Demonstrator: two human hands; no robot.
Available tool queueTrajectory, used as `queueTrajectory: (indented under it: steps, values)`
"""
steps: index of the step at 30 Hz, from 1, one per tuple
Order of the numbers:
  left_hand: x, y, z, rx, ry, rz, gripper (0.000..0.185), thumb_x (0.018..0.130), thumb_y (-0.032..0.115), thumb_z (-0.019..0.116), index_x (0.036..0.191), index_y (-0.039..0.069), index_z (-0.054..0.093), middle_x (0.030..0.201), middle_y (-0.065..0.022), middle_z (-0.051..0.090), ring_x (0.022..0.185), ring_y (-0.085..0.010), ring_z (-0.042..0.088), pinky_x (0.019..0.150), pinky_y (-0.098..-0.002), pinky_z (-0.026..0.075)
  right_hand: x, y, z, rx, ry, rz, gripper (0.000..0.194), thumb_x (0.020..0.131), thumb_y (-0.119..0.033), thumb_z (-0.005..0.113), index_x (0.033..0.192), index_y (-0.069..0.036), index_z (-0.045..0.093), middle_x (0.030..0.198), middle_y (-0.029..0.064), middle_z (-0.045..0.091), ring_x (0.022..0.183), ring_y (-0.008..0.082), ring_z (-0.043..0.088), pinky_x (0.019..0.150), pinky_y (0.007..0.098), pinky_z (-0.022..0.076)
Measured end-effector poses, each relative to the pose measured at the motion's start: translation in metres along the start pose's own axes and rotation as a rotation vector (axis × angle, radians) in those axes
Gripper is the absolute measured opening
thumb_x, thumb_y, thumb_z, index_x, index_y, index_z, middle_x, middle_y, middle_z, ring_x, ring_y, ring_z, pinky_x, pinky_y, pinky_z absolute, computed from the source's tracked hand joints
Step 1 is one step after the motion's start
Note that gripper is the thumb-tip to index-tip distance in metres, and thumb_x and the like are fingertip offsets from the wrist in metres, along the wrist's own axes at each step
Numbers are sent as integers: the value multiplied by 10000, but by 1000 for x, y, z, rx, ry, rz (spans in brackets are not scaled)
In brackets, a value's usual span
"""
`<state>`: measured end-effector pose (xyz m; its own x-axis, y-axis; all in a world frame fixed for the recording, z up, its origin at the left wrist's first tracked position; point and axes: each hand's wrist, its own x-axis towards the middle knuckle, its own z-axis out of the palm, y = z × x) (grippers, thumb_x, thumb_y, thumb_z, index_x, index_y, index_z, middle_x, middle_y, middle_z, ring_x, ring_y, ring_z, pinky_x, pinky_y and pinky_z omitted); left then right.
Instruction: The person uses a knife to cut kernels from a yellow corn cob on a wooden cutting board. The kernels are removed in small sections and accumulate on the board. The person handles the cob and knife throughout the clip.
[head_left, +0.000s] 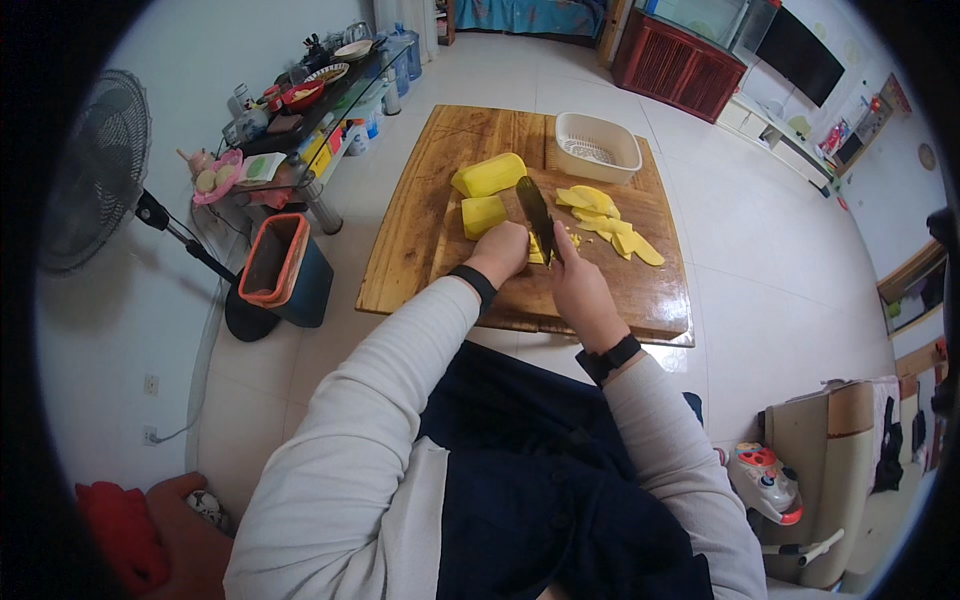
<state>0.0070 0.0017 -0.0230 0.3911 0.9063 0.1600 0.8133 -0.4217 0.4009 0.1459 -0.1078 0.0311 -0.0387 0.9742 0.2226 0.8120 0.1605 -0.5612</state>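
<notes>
In the head view, my right hand (585, 292) grips a knife with a broad dark blade (534, 208), which points away from me over a wooden cutting board (510, 289). My left hand (501, 249), fingers curled, holds down cut yellow vegetable pieces (535, 250) beside the blade; its fingertips are partly hidden. Just beyond it sit a short peeled yellow chunk (484, 215) and a longer one (491, 175). Flat yellow slices (636, 246) lie overlapping right of the knife, with small bits near the blade. The vegetable's exact kind is unclear.
A white plastic basket (598, 146) stands at the far right of the wooden table (405, 225). Left on the floor are a bin (304, 281) and a standing fan (97, 172). A glass shelf table (330, 105) holds dishes. A toy (765, 480) lies at lower right.
</notes>
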Motion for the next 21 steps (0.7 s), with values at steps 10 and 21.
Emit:
queueTrajectory:
  steps: [10, 21]
  values:
    - [2, -4, 2, 47, 29, 67, 154, 797, 52, 577, 803, -6, 720, 820, -247, 673, 823, -402, 670, 757, -453, 545, 1, 1, 8, -37, -21, -40, 599, 922, -83, 501, 1483, -80, 289, 791, 312, 619, 745, 467, 615, 680, 532, 474]
    - [7, -6, 1, 33, -25, 80, 135, 787, 82, 600, 794, 16, 717, 819, -231, 668, 820, -397, 661, 751, -459, 538, 21, 19, 17, 34, 14, 8, 607, 924, -90, 512, 1491, -102, 296, 840, 313, 630, 779, 460, 626, 700, 506, 489]
